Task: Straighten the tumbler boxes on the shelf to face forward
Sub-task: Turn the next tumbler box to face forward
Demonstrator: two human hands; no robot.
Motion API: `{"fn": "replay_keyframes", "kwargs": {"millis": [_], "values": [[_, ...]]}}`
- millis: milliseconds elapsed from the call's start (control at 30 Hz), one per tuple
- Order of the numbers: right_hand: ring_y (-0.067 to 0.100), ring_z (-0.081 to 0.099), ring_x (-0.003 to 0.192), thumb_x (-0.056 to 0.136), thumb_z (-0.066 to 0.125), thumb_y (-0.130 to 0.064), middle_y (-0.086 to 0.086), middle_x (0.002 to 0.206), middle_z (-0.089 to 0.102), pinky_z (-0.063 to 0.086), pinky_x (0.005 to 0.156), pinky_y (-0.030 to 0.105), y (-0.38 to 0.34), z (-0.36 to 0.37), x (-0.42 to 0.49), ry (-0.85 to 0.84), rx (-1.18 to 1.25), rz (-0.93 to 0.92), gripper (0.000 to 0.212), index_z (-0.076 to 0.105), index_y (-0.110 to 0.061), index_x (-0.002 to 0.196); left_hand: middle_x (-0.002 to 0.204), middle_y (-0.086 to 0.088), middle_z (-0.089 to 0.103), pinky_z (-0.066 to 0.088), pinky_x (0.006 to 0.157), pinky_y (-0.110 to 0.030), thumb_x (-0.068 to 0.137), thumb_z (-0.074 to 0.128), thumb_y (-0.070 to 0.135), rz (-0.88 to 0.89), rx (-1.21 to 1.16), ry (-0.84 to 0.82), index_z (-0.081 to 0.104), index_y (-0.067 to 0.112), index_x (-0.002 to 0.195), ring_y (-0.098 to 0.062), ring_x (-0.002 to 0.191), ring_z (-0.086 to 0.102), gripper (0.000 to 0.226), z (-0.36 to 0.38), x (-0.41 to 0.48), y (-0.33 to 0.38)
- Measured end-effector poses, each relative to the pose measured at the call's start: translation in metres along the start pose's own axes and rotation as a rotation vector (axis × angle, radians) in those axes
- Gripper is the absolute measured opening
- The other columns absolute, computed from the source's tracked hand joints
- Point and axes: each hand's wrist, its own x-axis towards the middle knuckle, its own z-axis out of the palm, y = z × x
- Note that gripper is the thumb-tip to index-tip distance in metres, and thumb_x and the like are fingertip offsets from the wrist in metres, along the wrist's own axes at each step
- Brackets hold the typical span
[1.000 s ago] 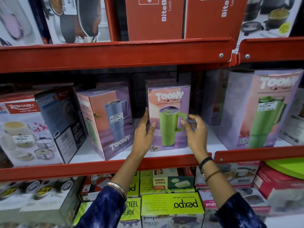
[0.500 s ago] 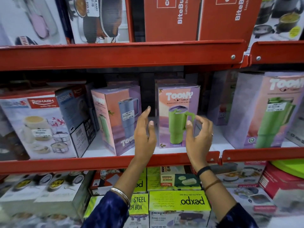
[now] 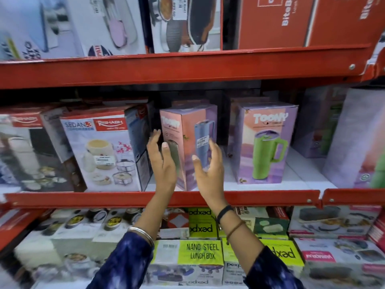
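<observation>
I've let go of the green box (image 3: pixel 265 142), now square on the shelf (image 3: pixel 260 182), and shifted left: left hand (image 3: pixel 164 161) and right hand (image 3: pixel 208 165), both spread and empty, flank the blue box (image 3: pixel 187 130), which sits angled; that one's next

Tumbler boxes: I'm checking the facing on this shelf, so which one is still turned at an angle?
The box picturing the blue tumbler, between the two open hands. Its corner points outward, showing two faces, while the green tumbler box to its right faces forward.
</observation>
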Motion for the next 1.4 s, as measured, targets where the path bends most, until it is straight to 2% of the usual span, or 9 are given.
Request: {"fn": "replay_keyframes", "kwargs": {"millis": [100, 233, 333, 600, 733, 933, 1033, 1233, 1400], "values": [[0.021, 0.028, 0.14, 0.085, 0.064, -0.023, 0.009, 0.152, 0.031, 0.016, 0.107, 0.006, -0.001, 0.022, -0.002, 0.032, -0.041, 0.024, 0.068, 0.03, -0.008, 0.142, 0.141, 0.004, 0.042, 0.036, 0.111, -0.028, 0.1, 0.035, 0.011, -0.237, -0.145, -0.057, 0.038, 0.019, 0.139, -0.014, 0.135, 0.039, 0.04, -0.006, 0.018, -0.005], [0.024, 0.037, 0.131, 0.079, 0.07, -0.025, 0.012, 0.141, 0.038, 0.017, 0.092, -0.005, 0.002, 0.037, -0.006, 0.143, -0.124, 0.012, 0.068, 0.037, -0.01, 0.137, 0.138, 0.001, 0.047, 0.044, 0.092, -0.008, 0.101, 0.035, 0.009, -0.306, -0.126, -0.184, 0.038, 0.013, 0.141, -0.011, 0.124, 0.049, 0.04, -0.011, 0.035, -0.013], [0.023, 0.043, 0.122, 0.077, 0.071, -0.026, 0.011, 0.133, 0.042, 0.025, 0.087, 0.001, 0.006, 0.045, -0.007, 0.21, -0.22, 0.007, 0.063, 0.042, -0.011, 0.131, 0.139, -0.005, 0.051, 0.044, 0.102, -0.027, 0.101, 0.036, 0.015, -0.377, -0.135, -0.268, 0.043, 0.017, 0.135, -0.018, 0.125, 0.05, 0.034, -0.012, 0.036, -0.021], [0.021, 0.056, 0.106, 0.077, 0.071, -0.019, 0.008, 0.117, 0.055, 0.05, 0.086, 0.035, 0.013, 0.046, -0.008, 0.265, -0.293, -0.052, 0.042, 0.056, -0.011, 0.115, 0.119, 0.0, 0.063, 0.046, 0.097, -0.033, 0.101, 0.028, 0.039, -0.465, -0.155, -0.363, 0.059, 0.031, 0.109, -0.019, 0.112, 0.058, 0.033, -0.02, 0.031, -0.018], [0.004, 0.05, 0.1, 0.081, 0.068, -0.02, 0.007, 0.115, 0.06, 0.051, 0.087, 0.039, 0.013, 0.03, 0.001, 0.256, -0.263, -0.07, 0.038, 0.057, -0.009, 0.115, 0.129, 0.0, 0.061, 0.05, 0.095, -0.048, 0.092, 0.015, 0.06, -0.555, -0.278, -0.439, 0.051, 0.034, 0.125, -0.023, 0.115, 0.06, 0.055, -0.03, 0.028, -0.01], [0.002, 0.044, 0.111, 0.055, 0.073, -0.065, -0.008, 0.126, 0.047, 0.043, 0.09, 0.025, 0.003, 0.02, 0.013, 0.107, -0.241, -0.003, 0.099, 0.038, -0.015, 0.133, 0.133, 0.003, 0.056, 0.043, 0.106, -0.051, 0.08, 0.011, 0.069, -0.563, -0.395, -0.483, 0.051, 0.026, 0.133, -0.013, 0.123, 0.052, 0.079, -0.035, 0.022, 0.016], [0.016, 0.046, 0.125, 0.042, 0.071, -0.074, 0.002, 0.14, 0.044, 0.047, 0.092, 0.035, 0.003, 0.017, 0.018, 0.1, -0.272, 0.036, 0.122, 0.027, -0.014, 0.138, 0.145, 0.005, 0.045, 0.034, 0.112, -0.054, 0.075, 0.009, 0.072, -0.572, -0.405, -0.523, 0.051, 0.024, 0.132, -0.017, 0.138, 0.037, 0.086, -0.033, 0.015, 0.029], [0.019, 0.051, 0.121, 0.049, 0.084, -0.053, 0.001, 0.135, 0.046, 0.048, 0.097, 0.039, 0.016, 0.006, 0.032, 0.102, -0.132, 0.111, 0.108, 0.027, -0.018, 0.135, 0.135, 0.014, 0.049, 0.023, 0.116, -0.048, 0.079, 0.002, 0.067, -0.498, -0.33, -0.537, 0.051, 0.022, 0.131, -0.002, 0.131, 0.038, 0.084, -0.029, 0.017, 0.039], [-0.006, 0.049, 0.115, 0.053, 0.086, -0.038, -0.019, 0.124, 0.045, 0.045, 0.093, 0.016, 0.022, -0.004, 0.032, -0.055, 0.061, 0.071, 0.096, 0.033, -0.021, 0.132, 0.157, 0.009, 0.025, 0.014, 0.12, -0.04, 0.083, 0.005, 0.07, -0.52, -0.261, -0.356, 0.026, 0.03, 0.147, -0.008, 0.143, 0.022, 0.078, -0.021, 0.041, 0.011]]}}
